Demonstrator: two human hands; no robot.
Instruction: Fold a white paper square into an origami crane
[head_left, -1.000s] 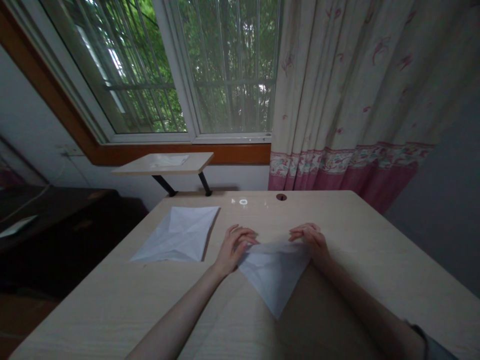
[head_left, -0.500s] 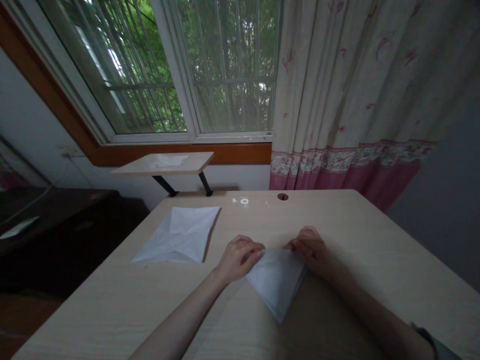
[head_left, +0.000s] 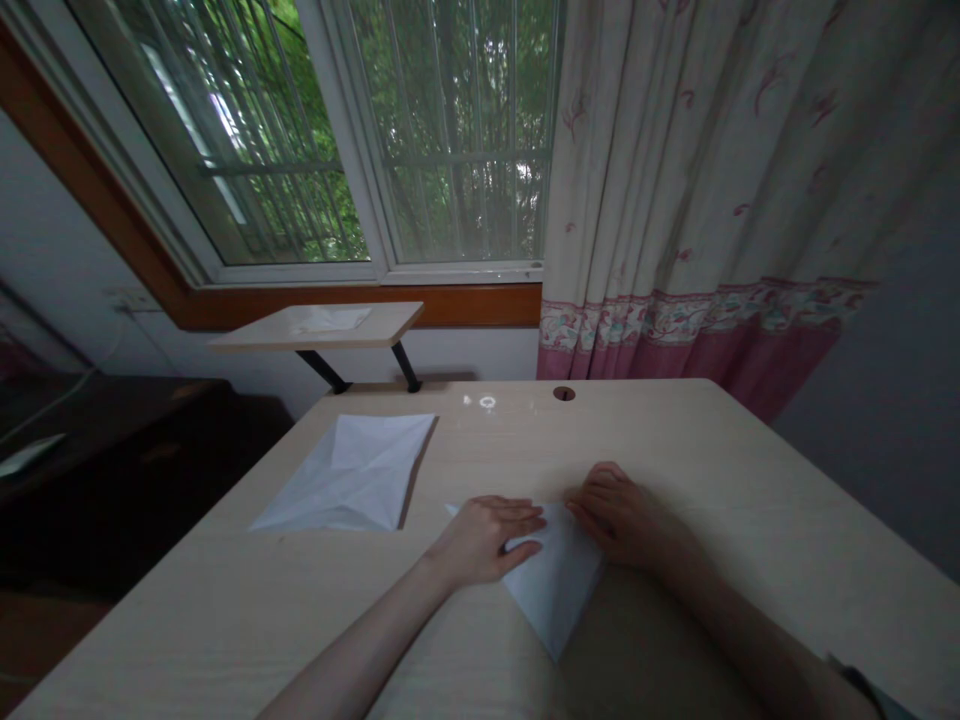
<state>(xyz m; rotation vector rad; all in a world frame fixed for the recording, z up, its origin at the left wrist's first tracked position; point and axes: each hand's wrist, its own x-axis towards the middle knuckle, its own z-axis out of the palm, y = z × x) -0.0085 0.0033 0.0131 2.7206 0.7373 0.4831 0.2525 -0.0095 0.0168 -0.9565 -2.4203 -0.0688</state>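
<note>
A white sheet folded into a triangle (head_left: 555, 590) lies on the light wooden table (head_left: 675, 450), its point toward me. My left hand (head_left: 487, 535) rests flat on the triangle's left upper part, fingers stretched out and pressing the paper. My right hand (head_left: 615, 515) lies on the triangle's upper right corner, fingers curled down onto the paper. A second white sheet (head_left: 349, 475), creased and unfolded, lies flat to the left, untouched.
A small raised shelf (head_left: 322, 325) on black brackets stands at the table's back left under the window. A cable hole (head_left: 563, 393) sits near the back edge. A floral curtain (head_left: 712, 180) hangs at the right. Dark furniture (head_left: 112, 450) stands left of the table.
Both hands slid toward me along the folded paper. My left hand went from curled fingers to flat on the sheet, and the triangle's top edge now shows a small corner at the left.
</note>
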